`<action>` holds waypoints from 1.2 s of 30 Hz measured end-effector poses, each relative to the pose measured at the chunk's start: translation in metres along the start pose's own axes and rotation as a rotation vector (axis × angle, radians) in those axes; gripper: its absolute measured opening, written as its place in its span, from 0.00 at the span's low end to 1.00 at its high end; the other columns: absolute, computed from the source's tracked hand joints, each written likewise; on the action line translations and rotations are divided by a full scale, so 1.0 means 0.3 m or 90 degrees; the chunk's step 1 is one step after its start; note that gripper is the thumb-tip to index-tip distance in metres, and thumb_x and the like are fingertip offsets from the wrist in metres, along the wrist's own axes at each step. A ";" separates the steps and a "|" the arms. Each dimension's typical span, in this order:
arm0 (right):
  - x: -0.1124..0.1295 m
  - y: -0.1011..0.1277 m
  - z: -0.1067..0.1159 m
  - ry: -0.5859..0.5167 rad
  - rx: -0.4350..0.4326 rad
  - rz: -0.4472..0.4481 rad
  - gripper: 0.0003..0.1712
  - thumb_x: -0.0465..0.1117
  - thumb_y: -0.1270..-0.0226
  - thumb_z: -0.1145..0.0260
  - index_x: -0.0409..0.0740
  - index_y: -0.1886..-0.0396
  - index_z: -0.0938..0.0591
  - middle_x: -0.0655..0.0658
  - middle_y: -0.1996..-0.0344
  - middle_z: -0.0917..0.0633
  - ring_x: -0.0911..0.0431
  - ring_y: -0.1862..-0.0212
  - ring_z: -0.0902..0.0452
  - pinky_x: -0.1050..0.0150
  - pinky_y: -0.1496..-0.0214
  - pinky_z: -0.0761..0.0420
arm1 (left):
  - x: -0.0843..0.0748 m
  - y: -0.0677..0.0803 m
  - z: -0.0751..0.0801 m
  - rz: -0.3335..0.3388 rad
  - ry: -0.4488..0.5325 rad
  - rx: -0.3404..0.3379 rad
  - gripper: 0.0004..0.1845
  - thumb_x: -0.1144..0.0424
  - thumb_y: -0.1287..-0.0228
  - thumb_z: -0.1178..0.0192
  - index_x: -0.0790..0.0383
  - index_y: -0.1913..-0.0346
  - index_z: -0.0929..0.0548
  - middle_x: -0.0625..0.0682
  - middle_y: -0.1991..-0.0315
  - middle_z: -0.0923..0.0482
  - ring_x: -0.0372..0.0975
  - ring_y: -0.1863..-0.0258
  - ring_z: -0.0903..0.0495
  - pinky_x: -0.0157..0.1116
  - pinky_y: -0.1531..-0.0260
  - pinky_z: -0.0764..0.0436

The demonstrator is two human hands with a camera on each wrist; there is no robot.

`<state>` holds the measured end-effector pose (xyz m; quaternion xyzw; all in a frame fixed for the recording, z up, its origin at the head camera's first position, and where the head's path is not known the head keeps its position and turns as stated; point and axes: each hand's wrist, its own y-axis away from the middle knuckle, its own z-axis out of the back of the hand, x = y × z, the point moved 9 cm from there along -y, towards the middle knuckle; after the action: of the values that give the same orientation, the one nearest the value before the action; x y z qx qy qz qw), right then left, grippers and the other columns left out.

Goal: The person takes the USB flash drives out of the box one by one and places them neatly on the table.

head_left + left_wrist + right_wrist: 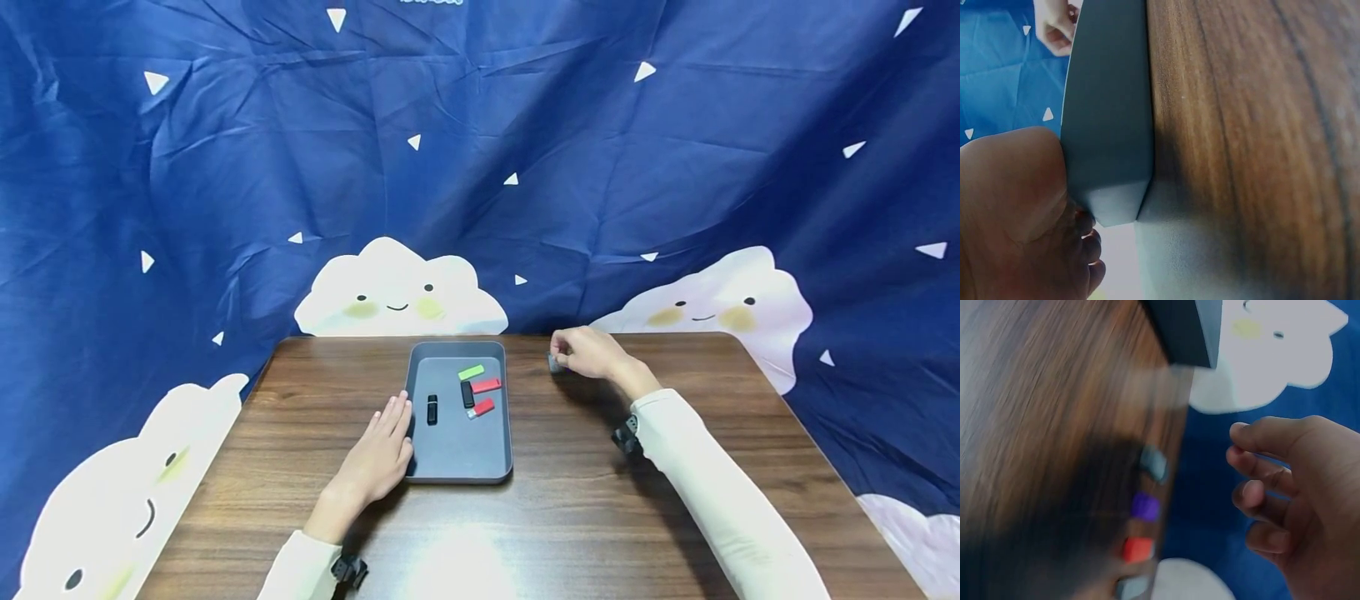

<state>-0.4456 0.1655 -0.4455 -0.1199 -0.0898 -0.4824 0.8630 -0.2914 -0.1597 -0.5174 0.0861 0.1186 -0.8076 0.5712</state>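
Note:
My left hand [378, 454] lies along the left side of a grey tray [459, 477], straight fingers touching its rim; the left wrist view shows the palm beside the tray's outer wall [1110, 106]. Inside are a green USB stick [471, 372], a black one [432, 410] to the left, another black one [467, 394], a red one [486, 385] and a second red one [481, 408] with its metal plug showing. My right hand [588, 352] hovers above a small grey block-like piece [553, 363], right of the tray. In the right wrist view its loosely bent fingers hold nothing.
Blurred in the right wrist view, a purple piece [1145, 507], a red piece [1138, 549] and a pale grey piece [1132, 587] line up past the grey one. A blue cloud-print curtain [465, 167] hangs behind the wooden table [600, 517].

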 end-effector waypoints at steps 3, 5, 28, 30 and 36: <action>0.066 -0.014 0.003 0.005 0.016 0.016 0.08 0.42 0.32 0.30 0.57 0.71 0.19 0.56 0.73 0.17 0.57 0.67 0.22 0.56 0.66 0.22 | 0.000 0.000 -0.001 -0.004 0.009 -0.009 0.33 0.62 0.19 0.55 0.76 0.19 0.41 0.67 0.15 0.48 0.60 0.15 0.45 0.60 0.17 0.41; 0.109 -0.022 0.006 0.011 0.023 0.024 0.08 0.42 0.32 0.30 0.57 0.71 0.18 0.56 0.72 0.17 0.57 0.66 0.21 0.56 0.66 0.21 | 0.001 0.000 -0.002 -0.003 0.007 -0.010 0.33 0.62 0.19 0.55 0.76 0.19 0.41 0.67 0.15 0.48 0.59 0.15 0.46 0.60 0.16 0.42; 0.485 -0.073 -0.062 0.114 0.133 0.192 0.05 0.37 0.32 0.30 0.54 0.66 0.13 0.58 0.71 0.15 0.61 0.68 0.22 0.59 0.64 0.18 | 0.009 0.000 -0.010 0.012 -0.008 0.002 0.33 0.61 0.16 0.54 0.74 0.17 0.43 0.64 0.13 0.51 0.57 0.14 0.48 0.56 0.15 0.44; 0.508 -0.076 -0.077 0.121 0.146 0.206 0.05 0.37 0.32 0.29 0.54 0.66 0.13 0.57 0.70 0.14 0.61 0.69 0.22 0.59 0.64 0.18 | 0.009 0.001 -0.008 0.014 -0.009 0.004 0.33 0.61 0.16 0.54 0.74 0.17 0.43 0.64 0.13 0.51 0.56 0.14 0.48 0.56 0.15 0.44; 0.558 -0.087 -0.112 0.133 0.180 0.218 0.04 0.39 0.33 0.27 0.53 0.61 0.10 0.57 0.66 0.11 0.60 0.66 0.18 0.56 0.60 0.14 | 0.005 -0.002 -0.006 0.014 -0.004 0.008 0.33 0.61 0.17 0.55 0.74 0.17 0.43 0.64 0.13 0.52 0.57 0.14 0.49 0.57 0.15 0.45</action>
<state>-0.3798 0.0068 -0.4292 0.0393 -0.0454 -0.3212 0.9451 -0.2926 -0.1602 -0.5193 0.0886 0.1105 -0.8024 0.5798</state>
